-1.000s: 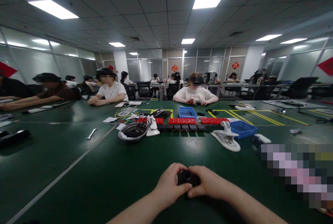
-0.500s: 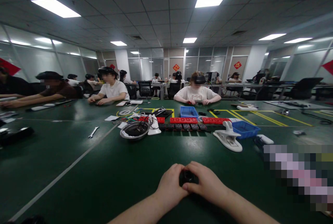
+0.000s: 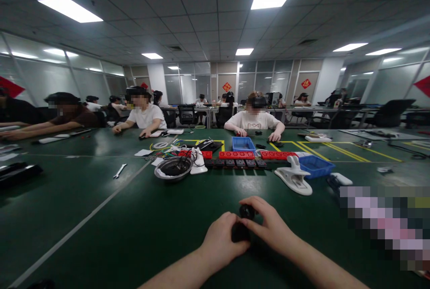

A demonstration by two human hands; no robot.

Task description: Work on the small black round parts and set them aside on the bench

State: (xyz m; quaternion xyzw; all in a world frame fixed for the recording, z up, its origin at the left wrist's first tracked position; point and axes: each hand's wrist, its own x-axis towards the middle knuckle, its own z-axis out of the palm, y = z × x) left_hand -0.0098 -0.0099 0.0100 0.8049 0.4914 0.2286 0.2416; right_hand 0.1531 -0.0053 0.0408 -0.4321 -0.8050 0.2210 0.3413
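Observation:
A small round black part (image 3: 247, 211) is pinched between the thumb and fingers of my right hand (image 3: 271, 225), just above the green table. Close beside it on the left, my left hand (image 3: 222, 238) curls around a dark object (image 3: 240, 232), whose shape is mostly hidden by the fingers. The tips of both hands nearly meet. Beyond them on the table lie a white clip-shaped base (image 3: 294, 177), a white stand (image 3: 199, 162) and a metal bowl (image 3: 173, 169) holding dark cable.
Red socket strips (image 3: 237, 155) and a black strip (image 3: 240, 163) cross the table ahead, with blue trays (image 3: 243, 144) (image 3: 316, 166) near them. A wrench (image 3: 120, 170) lies at the left. Across the table a person (image 3: 254, 121) sits, with others further left.
My right hand has moved slightly up and away from my left, with the round black part now apart from the dark object. The people across the table have shifted their hands.

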